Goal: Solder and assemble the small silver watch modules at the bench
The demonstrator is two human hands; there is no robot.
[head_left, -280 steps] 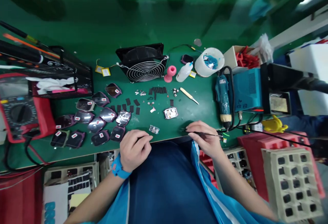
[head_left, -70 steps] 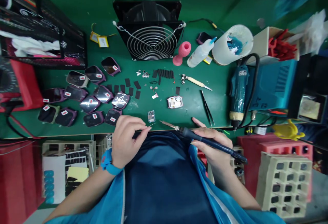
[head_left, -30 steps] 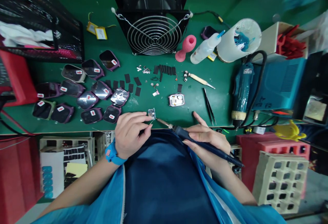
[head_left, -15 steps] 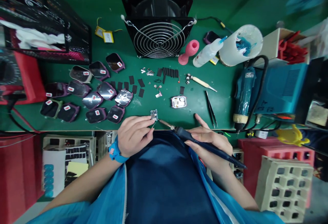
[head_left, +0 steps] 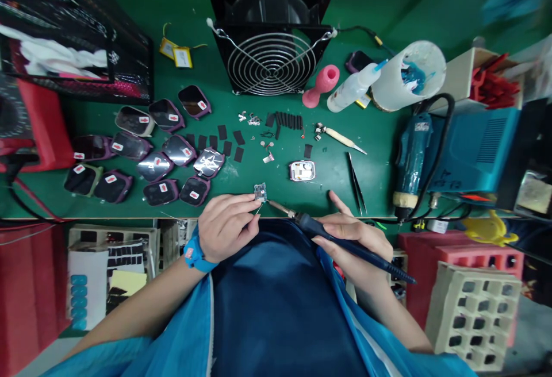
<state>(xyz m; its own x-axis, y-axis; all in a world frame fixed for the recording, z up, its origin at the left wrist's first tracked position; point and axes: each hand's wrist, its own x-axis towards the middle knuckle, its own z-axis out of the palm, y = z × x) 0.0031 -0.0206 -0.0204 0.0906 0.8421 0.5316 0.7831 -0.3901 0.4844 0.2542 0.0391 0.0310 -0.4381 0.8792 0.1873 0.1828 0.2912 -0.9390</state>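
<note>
A small circuit board [head_left: 260,192] lies near the front edge of the green bench, with the fingertips of my left hand [head_left: 228,224] against its left side. Between that hand's thumb and fingers a thin strand of solder wire [head_left: 259,209] sticks out toward the board. My right hand [head_left: 356,233] is closed around the dark handle of a soldering iron [head_left: 317,229], index finger stretched away from it. The iron's tip meets or nearly meets the board's lower right corner. Just beyond, an open watch case [head_left: 302,170] shows its white inside.
Several watch faces [head_left: 161,192] with red-arrow stickers spread across the left. A fan [head_left: 271,64] stands at the back. Tweezers [head_left: 356,181], a pink holder [head_left: 321,85], a squeeze bottle [head_left: 351,89] and a blue soldering station [head_left: 478,147] are to the right. Black pads [head_left: 238,154] lie mid-bench.
The view has shifted slightly. Both hands, the board and the soldering iron keep practically the same positions relative to one another.
</note>
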